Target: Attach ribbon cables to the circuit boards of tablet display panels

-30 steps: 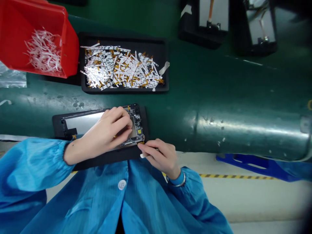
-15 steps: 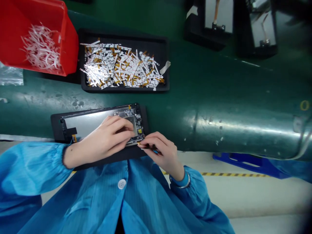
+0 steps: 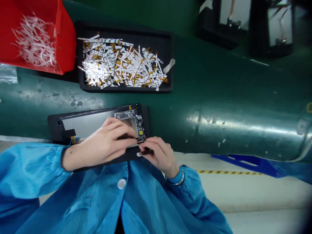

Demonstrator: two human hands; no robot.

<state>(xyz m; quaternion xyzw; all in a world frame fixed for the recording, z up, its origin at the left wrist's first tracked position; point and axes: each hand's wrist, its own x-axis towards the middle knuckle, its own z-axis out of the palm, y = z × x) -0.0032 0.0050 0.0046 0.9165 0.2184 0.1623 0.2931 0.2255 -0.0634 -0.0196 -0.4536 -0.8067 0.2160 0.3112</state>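
An opened tablet (image 3: 84, 122) lies before me on a black pad (image 3: 55, 128), its circuit board (image 3: 125, 114) exposed at the right end. Across the tablet rests my left hand (image 3: 107, 141), open, its slightly bent fingers apart and fingertips at the board's lower edge; its thumb is mostly hidden. At the lower right corner of the board, my right hand (image 3: 161, 154) is closed in a pinch on a small flex cable (image 3: 139, 154). A white end of it sticks out; the rest is covered by the fingers. Both hands' fingertips nearly meet there.
Beyond the tablet stands a black tray (image 3: 126, 89) with many white-and-amber flex cables (image 3: 131, 65). A red bin (image 3: 67, 48) at upper left contains white paper strips (image 3: 36, 42). Black holders (image 3: 219, 34) with screens stand at upper right. A blue plastic piece (image 3: 243, 164) sits past the table edge.
My left fingertips have shifted right to the board's lower corner. The right hand has turned slightly, and the cable's white end now shows below its fingers. The camera view has shifted a little.
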